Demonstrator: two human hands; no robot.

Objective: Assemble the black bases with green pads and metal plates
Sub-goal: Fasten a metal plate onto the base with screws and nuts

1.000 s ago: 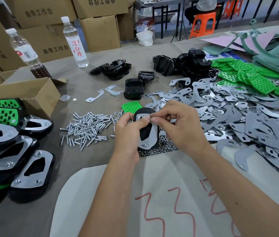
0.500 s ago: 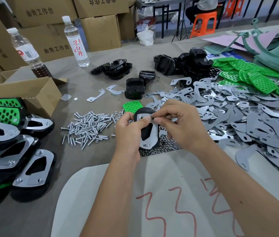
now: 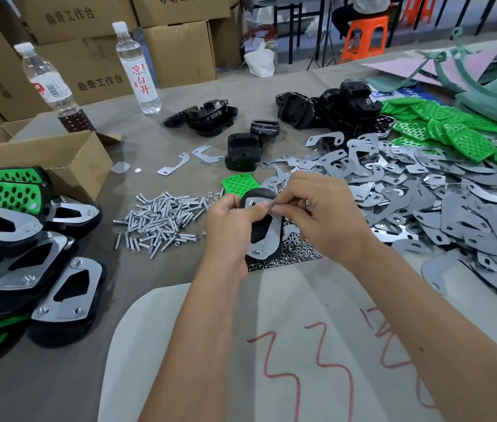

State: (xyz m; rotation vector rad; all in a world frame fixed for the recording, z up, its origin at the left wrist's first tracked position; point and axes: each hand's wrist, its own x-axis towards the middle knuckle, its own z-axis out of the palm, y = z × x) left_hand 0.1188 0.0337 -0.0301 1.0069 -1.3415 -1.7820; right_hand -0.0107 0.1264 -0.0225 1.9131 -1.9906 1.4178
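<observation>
Over the middle of the table the person holds a black base (image 3: 261,236) with a metal plate (image 3: 267,239) laid on its upper face, raised a little above a patch of small nuts (image 3: 297,254). The left hand (image 3: 230,233) wraps the base from its left side, fingers curled around the edge and the thumb lying across the plate's upper part. The right hand (image 3: 323,214) comes in from the right with thumb and forefinger pinched close together at the plate's top corner, right against the left thumb; something small may sit between those fingertips, but I cannot tell what. A screw head (image 3: 258,251) shows at the plate's near end, below both hands' fingers. Just behind the held piece lies a single green pad (image 3: 238,184), flat on the table. To the left of the hands is a loose heap of screws (image 3: 162,220), and further left a stack of finished bases (image 3: 28,239) with plates on top and green showing at the edges, beside an open cardboard box (image 3: 58,159). To the right spreads a wide pile of metal plates (image 3: 423,202), with more green pads (image 3: 454,129) behind it and bare black bases (image 3: 332,108) at the back. Two water bottles (image 3: 137,68) stand near the far left.
</observation>
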